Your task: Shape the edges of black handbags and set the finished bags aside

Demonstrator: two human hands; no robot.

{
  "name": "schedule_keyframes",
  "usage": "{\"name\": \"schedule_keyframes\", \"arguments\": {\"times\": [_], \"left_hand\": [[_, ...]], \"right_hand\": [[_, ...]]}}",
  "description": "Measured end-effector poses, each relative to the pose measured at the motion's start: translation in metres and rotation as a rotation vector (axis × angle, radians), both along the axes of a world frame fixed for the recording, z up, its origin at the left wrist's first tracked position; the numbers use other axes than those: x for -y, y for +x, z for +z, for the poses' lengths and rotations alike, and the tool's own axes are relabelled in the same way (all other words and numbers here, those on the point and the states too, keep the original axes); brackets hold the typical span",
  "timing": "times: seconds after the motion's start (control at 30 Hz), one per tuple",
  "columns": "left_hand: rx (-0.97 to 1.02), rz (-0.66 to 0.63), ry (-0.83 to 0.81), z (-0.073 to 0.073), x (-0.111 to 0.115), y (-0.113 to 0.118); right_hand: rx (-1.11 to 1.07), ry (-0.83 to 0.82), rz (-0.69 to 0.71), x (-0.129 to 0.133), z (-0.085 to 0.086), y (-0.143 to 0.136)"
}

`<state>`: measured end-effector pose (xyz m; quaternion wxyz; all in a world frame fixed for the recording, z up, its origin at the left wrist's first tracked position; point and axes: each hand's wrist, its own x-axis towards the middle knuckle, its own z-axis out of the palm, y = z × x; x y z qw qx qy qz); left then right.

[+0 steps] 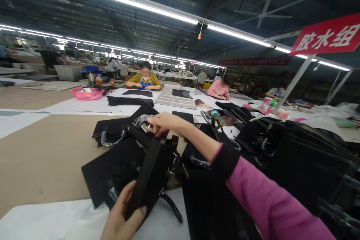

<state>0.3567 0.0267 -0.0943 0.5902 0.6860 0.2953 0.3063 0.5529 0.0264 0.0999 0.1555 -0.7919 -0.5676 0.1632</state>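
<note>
A black bag piece (153, 168) stands tilted near the middle of the view. My left hand (125, 210) grips its lower end, thumb on one side and fingers on the other. Beyond its upper end, my right hand (163, 123) has its fingers closed by a plastic-wrapped handle (143, 120); what they pinch is too small to make out. A flat black bag (112, 168) lies to the left, and another with a wrapped handle (108, 129) is behind it. A black strap (173, 206) hangs to the right of the held piece.
Black bags (295, 165) are piled at the right. Farther back are a pink basket (87, 93), a stack of black pieces (129, 101) and a bottle (218, 117). People work across the white-covered table (64, 105). A red sign (326, 34) hangs at right.
</note>
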Motion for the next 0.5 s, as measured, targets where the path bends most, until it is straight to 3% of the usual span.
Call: {"name": "schedule_keyframes", "arguments": {"times": [0.1, 0.2, 0.27, 0.33, 0.43, 0.5], "left_hand": [[0.071, -0.038, -0.185, 0.035, -0.005, 0.015], [0.039, 0.048, -0.251, 0.042, -0.007, 0.024], [-0.022, 0.119, -0.236, 0.027, -0.013, 0.025], [-0.130, 0.201, -0.149, 0.003, -0.023, 0.020], [-0.270, 0.245, 0.048, -0.031, -0.037, 0.009], [-0.268, 0.280, 0.160, -0.047, -0.038, 0.005]], "right_hand": [[0.065, 0.107, -0.031, 0.008, 0.024, 0.026], [0.120, 0.148, -0.042, 0.022, 0.028, 0.030], [0.102, 0.111, -0.024, 0.035, 0.020, 0.032], [0.067, 0.071, -0.079, 0.052, 0.007, 0.045], [0.076, 0.076, -0.367, 0.086, -0.011, 0.091], [0.134, 0.071, -0.608, 0.112, -0.025, 0.130]]}}
